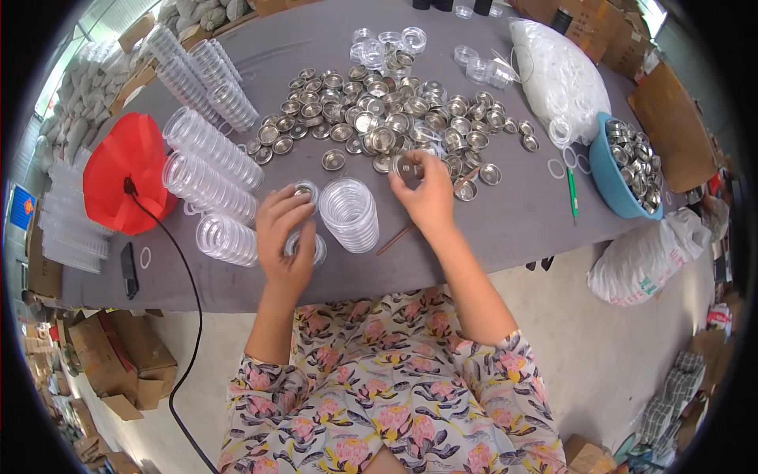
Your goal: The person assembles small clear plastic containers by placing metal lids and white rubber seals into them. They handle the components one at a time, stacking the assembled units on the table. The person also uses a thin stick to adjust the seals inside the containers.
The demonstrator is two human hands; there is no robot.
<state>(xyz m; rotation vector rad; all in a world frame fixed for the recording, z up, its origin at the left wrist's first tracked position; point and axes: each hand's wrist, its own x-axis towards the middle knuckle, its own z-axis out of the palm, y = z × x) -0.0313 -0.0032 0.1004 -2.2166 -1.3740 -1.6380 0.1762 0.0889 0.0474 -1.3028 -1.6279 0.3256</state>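
Looks like the picking step: right hand (430, 196), grip pinched on a metal cup (402, 166) at the near edge of the heap (371, 110)! Left hand (283, 237) curls by a clear dish (320, 250) on the surface (521, 217); holding or not, can't tell. Next move calls for steady fingers.

The top (363, 395) was floral; the left hand (284, 237) and right hand (428, 192) were bare.
A print of pink blossoms, yellow touches and dark leaves covered its pale cloth; the 2 loose sleeves (505, 379) matched and ended near the elbows.
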